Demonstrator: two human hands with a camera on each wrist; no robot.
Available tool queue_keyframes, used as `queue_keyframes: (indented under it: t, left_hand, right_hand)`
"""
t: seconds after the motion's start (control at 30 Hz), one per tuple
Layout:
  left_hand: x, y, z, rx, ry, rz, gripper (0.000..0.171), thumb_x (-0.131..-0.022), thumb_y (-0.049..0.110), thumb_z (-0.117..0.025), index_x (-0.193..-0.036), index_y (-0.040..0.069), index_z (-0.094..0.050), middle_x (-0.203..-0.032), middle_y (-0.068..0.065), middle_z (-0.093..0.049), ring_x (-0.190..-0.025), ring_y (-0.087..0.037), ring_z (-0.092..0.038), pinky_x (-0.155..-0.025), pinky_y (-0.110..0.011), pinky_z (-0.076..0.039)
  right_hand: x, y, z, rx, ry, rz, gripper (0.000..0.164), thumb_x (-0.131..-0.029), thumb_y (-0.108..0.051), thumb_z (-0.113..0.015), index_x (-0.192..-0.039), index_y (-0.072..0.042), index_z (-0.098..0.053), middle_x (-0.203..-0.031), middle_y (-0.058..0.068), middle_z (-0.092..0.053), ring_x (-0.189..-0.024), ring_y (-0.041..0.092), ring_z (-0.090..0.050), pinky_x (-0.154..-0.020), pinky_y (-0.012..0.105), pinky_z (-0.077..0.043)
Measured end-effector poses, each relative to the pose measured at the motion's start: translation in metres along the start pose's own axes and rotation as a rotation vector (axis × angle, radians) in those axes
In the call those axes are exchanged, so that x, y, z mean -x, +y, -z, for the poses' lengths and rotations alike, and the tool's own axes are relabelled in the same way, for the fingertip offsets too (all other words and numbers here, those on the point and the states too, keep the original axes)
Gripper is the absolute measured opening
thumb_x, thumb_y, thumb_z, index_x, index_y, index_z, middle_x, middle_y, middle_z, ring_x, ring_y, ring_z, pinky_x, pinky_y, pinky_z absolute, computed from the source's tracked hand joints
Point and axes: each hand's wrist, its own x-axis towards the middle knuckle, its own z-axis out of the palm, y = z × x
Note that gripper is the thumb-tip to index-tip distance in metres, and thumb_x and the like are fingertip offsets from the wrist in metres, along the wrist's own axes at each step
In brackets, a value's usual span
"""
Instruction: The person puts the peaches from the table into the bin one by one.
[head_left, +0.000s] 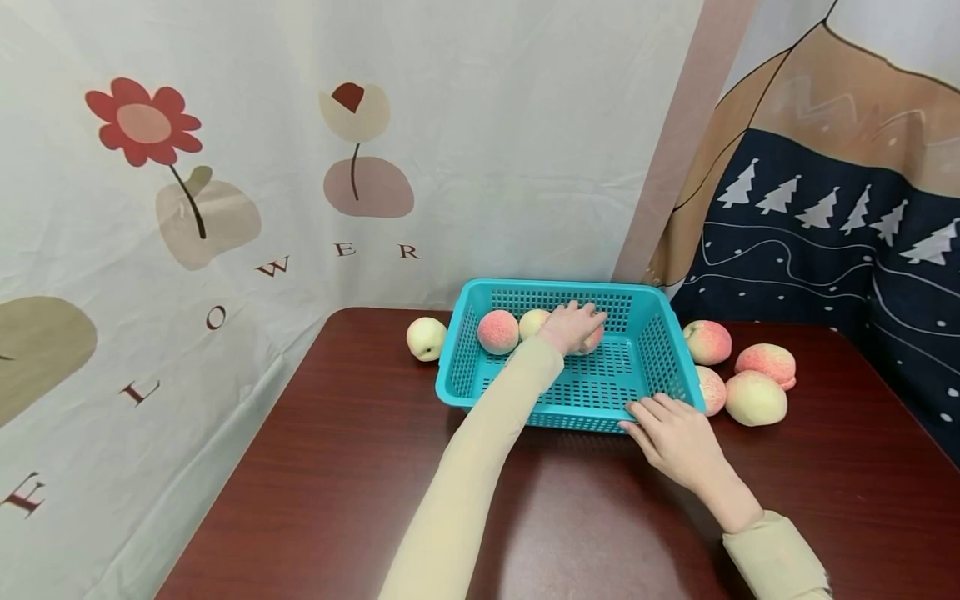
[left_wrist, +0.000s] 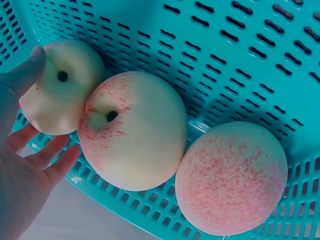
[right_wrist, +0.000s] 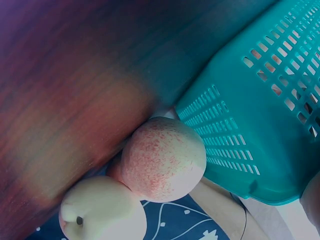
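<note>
A turquoise plastic basket [head_left: 675, 342] with slotted walls stands on the table. Inside it, my left hand [head_left: 572, 327] holds a peach [left_wrist: 62, 100], thumb on one side and fingertips on the other. Two more peaches lie in a row beside that one: a pale one with a red blush [left_wrist: 145, 132] and a speckled pink one [left_wrist: 232, 180]. At the basket's near right corner my right hand [head_left: 678, 442] grips the rim, fingers over the top and thumb outside. Only a small part of that hand shows in the right wrist view.
Right of the basket sit several peaches, among them a pale one [head_left: 757, 398] and a speckled one [right_wrist: 165, 160] close against the wall. Another pale peach [head_left: 426, 339] lies left of the basket. Behind the dark red table [head_left: 337, 467] hangs a printed curtain [head_left: 510, 150].
</note>
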Motion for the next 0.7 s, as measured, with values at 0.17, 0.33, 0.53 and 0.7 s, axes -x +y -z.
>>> queue_keyframes:
  t: [0.17, 0.33, 0.53, 0.7]
  left_hand:
    - [0.0003, 0.0029, 0.0001, -0.008, -0.015, 0.019, 0.054, -0.093, 0.036, -0.045, -0.142, 0.03, -0.024, -0.144, 0.0, -0.031, -0.129, -0.022, -0.036, -0.101, -0.037, -0.038]
    - [0.0009, 0.0043, 0.0018, -0.006, -0.015, 0.025, 0.06, -0.09, 0.042, -0.051, -0.142, 0.029, -0.025, -0.145, -0.001, -0.03, -0.13, -0.022, -0.035, -0.102, -0.038, -0.038]
    - [0.002, 0.0046, 0.0029, 0.01, -0.031, 0.023, 0.067, -0.087, 0.045, -0.056, -0.144, 0.029, -0.023, -0.148, -0.001, -0.027, -0.133, -0.023, -0.033, -0.103, -0.039, -0.036]
    - [0.0022, 0.0045, 0.0018, 0.013, -0.019, 0.014, 0.066, -0.086, 0.046, -0.056, -0.143, 0.028, -0.025, -0.147, -0.002, -0.028, -0.132, -0.023, -0.034, -0.103, -0.039, -0.037]
  right_hand:
    - [-0.0004, -0.0001, 0.0004, -0.002, 0.0, 0.006, 0.048, -0.097, -0.044, -0.034, -0.088, -0.007, -0.064, -0.076, 0.005, -0.064, -0.067, 0.021, -0.054, -0.061, 0.034, -0.048]
    - [-0.0005, 0.0002, 0.0006, -0.002, -0.005, 0.001, 0.049, -0.097, -0.044, -0.034, -0.088, -0.007, -0.064, -0.076, 0.005, -0.064, -0.067, 0.021, -0.054, -0.061, 0.034, -0.048]
    - [-0.0009, 0.0002, 0.0009, 0.004, -0.009, -0.003, 0.051, -0.097, -0.046, -0.031, -0.089, -0.007, -0.064, -0.076, 0.005, -0.064, -0.067, 0.021, -0.054, -0.061, 0.034, -0.048]
    - [0.0, 0.0007, 0.0007, -0.004, -0.012, -0.001, 0.039, -0.093, -0.041, -0.045, -0.089, -0.007, -0.064, -0.076, 0.006, -0.064, -0.068, 0.021, -0.055, -0.062, 0.034, -0.048]
